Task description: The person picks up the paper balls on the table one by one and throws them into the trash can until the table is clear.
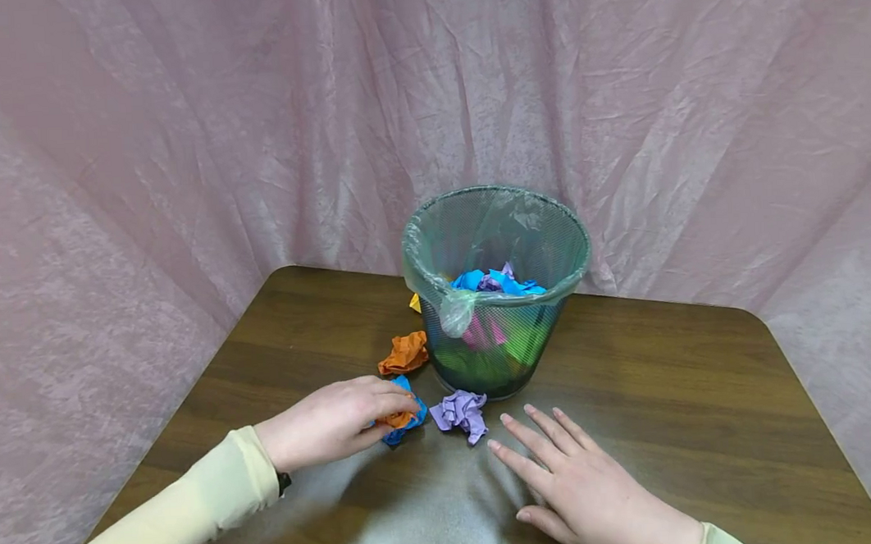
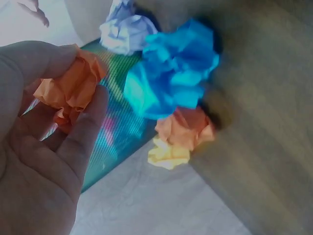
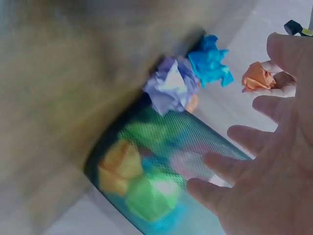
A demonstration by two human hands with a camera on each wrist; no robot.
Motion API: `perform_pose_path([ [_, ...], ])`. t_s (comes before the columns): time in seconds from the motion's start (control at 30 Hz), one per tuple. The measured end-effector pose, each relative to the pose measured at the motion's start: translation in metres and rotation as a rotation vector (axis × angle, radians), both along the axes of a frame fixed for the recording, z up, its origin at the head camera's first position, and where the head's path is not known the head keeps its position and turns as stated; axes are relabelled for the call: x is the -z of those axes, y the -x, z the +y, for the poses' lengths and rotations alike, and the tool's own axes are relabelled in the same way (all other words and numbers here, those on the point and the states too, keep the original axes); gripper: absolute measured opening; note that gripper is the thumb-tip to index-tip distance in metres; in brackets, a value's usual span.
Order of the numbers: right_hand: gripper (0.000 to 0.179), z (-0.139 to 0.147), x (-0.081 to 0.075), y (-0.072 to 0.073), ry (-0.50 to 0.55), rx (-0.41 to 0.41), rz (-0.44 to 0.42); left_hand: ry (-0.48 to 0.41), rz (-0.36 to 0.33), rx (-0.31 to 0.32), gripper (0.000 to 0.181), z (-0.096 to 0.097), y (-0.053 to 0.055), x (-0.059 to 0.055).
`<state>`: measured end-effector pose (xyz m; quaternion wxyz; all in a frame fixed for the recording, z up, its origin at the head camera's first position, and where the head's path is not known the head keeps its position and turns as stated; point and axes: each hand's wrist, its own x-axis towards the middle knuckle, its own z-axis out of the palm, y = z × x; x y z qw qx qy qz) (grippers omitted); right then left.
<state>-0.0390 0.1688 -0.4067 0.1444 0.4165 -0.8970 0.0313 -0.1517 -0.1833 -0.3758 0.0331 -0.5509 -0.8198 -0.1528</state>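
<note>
My left hand (image 1: pixel 343 419) pinches a crumpled orange paper ball (image 2: pixel 73 83) between thumb and fingers. It overlaps a crumpled blue paper ball (image 2: pixel 173 68) in the head view; the right wrist view shows the two apart. My right hand (image 1: pixel 575 482) is held over the table with its fingers spread and nothing in them. A crumpled purple paper ball (image 1: pixel 461 415) lies between the hands, in front of the mesh waste bin (image 1: pixel 477 368). Another orange paper ball (image 1: pixel 404 353) lies left of the bin.
A green plastic bag (image 1: pixel 458 308) lines the bin and folds over its rim. Crumpled papers in several colours fill its lower part. Part of a yellow paper ball (image 1: pixel 414 303) shows behind the bin's left side. Pink curtains (image 1: pixel 325 130) surround the wooden table (image 1: pixel 678 391).
</note>
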Motion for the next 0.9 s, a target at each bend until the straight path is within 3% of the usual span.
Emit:
perform_pose_path([
  [0.23, 0.074, 0.011, -0.042, 0.005, -0.012, 0.028, -0.053, -0.013, -0.007, -0.004, 0.039, -0.003, 0.003, -0.031],
  [0.4, 0.070, 0.022, -0.074, 0.007, -0.013, 0.025, -0.041, -0.070, -0.013, 0.012, 0.043, -0.004, 0.005, -0.066],
  [0.67, 0.073, 0.040, -0.111, 0.010, -0.027, 0.074, -0.019, -0.122, 0.024, -0.027, 0.043, -0.009, 0.016, -0.121],
  [0.9, 0.071, 0.050, -0.140, 0.016, 0.004, 0.091, 0.005, -0.136, 0.031, -0.023, 0.041, -0.004, 0.025, -0.148],
])
